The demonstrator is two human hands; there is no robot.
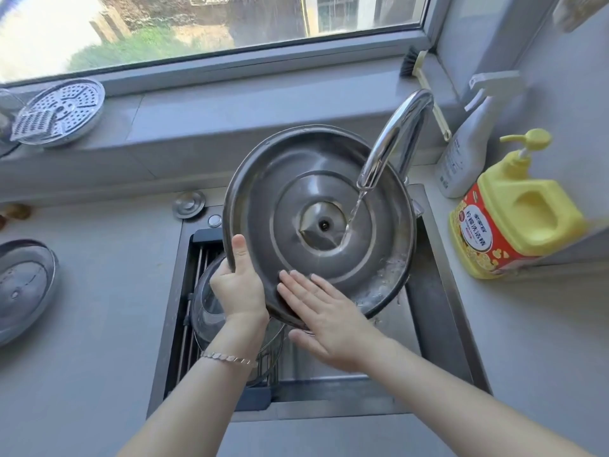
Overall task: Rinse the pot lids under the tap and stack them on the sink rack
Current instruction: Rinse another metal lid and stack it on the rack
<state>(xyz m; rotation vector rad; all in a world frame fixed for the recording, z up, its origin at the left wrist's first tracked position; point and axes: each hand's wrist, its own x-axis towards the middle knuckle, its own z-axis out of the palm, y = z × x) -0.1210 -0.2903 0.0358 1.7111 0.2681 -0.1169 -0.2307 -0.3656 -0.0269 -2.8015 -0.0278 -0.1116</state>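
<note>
- The large steel lid (296, 179) is tilting over the sink (428, 291), hollow side toward the camera. The stream (354, 209) from the tap (398, 127) is striking just right of its centre boss.
- The left hand (239, 285) is gripping the lid's left rim, thumb on the inner face and fingers curling behind. It appears to be carrying all the weight.
- The right hand (329, 318) is lying flat and spread, its straight fingers pressing on the wet lower inner face and holding nothing.
- Risk: a one-hand grip on a wet rim could be slipping. The lid would then be falling onto the glass lid (207, 308) lying on the sink rack (186, 338) just below that hand, which could crack it.
- Risk: the tilted hollow is sending water toward its lower right edge, so splashes may be reaching the table (99, 291) near the yellow soap bottle (514, 222).
- Another lid (23, 288) is waiting on the table at the left.
</note>
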